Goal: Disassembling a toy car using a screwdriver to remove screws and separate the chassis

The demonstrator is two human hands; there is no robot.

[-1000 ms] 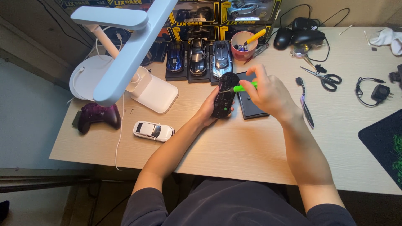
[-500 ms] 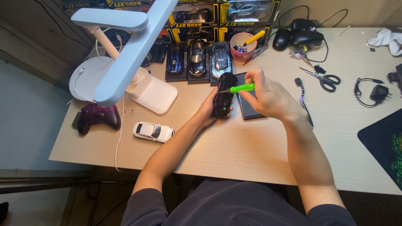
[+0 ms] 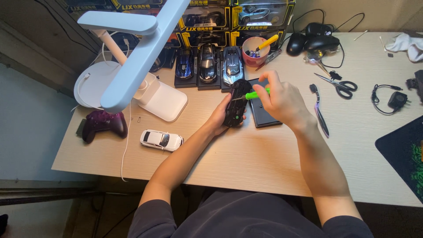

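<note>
At frame centre, above the pale wood-grain surface [image 3: 264,158], a glossy black toy car [image 3: 235,102] is cupped underside-up in the left hand [image 3: 222,119]; a slim green-handled screwdriver [image 3: 255,94] is pinched by the curled right hand [image 3: 282,101]

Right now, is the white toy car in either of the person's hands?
No, the white toy car lies alone on the desk, while the left hand holds a black toy car.

A black toy car [image 3: 235,103] and a bright green screwdriver [image 3: 255,94] sit in the grip, with blue [image 3: 184,64], black [image 3: 206,63] and silver [image 3: 232,65] models just beyond, a white car [image 3: 161,140] and purple controller [image 3: 104,124] off left, on a pale wood-grain counter [image 3: 246,163].
</note>
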